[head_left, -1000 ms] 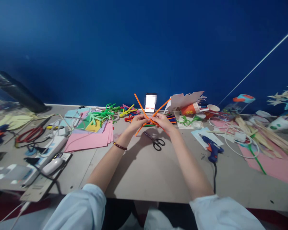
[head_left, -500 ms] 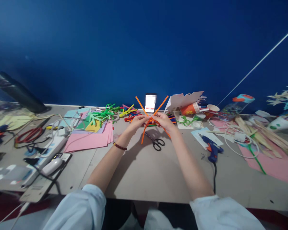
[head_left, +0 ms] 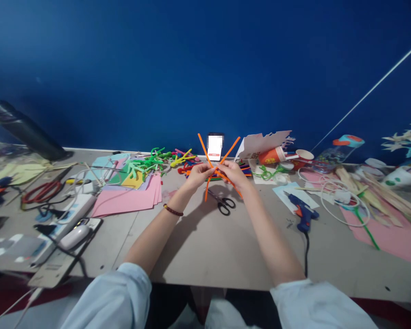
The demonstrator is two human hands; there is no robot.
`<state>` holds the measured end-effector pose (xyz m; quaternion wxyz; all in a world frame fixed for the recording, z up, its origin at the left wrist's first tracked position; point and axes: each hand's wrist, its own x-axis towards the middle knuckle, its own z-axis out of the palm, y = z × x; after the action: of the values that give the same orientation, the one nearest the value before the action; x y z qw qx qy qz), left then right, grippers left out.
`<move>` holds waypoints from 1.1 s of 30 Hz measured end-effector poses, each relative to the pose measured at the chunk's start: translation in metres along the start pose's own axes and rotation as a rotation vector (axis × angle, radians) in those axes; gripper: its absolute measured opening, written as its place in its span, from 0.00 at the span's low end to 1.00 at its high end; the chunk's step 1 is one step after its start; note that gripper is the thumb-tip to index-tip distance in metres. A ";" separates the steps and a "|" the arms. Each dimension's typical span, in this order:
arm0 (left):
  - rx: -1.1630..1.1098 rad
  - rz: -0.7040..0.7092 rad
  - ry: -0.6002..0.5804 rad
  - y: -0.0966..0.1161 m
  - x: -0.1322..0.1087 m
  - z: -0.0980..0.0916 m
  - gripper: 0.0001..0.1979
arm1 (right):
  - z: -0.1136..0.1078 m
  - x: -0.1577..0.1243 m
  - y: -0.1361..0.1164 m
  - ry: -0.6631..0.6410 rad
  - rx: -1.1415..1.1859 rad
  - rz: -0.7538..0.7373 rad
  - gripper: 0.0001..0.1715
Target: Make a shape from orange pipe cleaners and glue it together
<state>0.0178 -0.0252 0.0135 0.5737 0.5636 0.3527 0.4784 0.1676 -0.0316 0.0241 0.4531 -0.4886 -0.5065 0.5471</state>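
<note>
Above the far middle of the grey table [head_left: 198, 246], my left hand [head_left: 199, 174] and my right hand [head_left: 232, 173] pinch the crossing point of two orange pipe cleaners [head_left: 207, 189]. The cleaners form an X, with ends sticking up towards the wall and down towards the table. Both hands are closed on them, fingertips nearly touching. Black-handled scissors [head_left: 223, 204] lie on the table just below the hands. A phone [head_left: 214, 147] stands propped against the blue wall right behind the hands.
Pink paper sheets [head_left: 126, 199] and a heap of coloured pipe cleaners [head_left: 157, 162] lie left of the hands. A blue glue gun [head_left: 303, 214] with its cord lies to the right, by a red paper cup [head_left: 271, 156]. Red-handled pliers [head_left: 37, 194] and a power strip [head_left: 76, 209] sit far left.
The crossed orange pipe cleaners have turned in my fingers: the upper left end stands steeper and the lower ends hang more straight down. My hands have stayed in nearly the same place.
</note>
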 end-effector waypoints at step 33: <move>-0.171 -0.050 0.074 0.001 0.005 -0.008 0.12 | -0.001 0.000 -0.004 0.136 -0.449 -0.556 0.13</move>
<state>0.0118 -0.0184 0.0144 0.6180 0.4856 0.3454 0.5129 0.1683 -0.0311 0.0277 0.4985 -0.4550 -0.6962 0.2443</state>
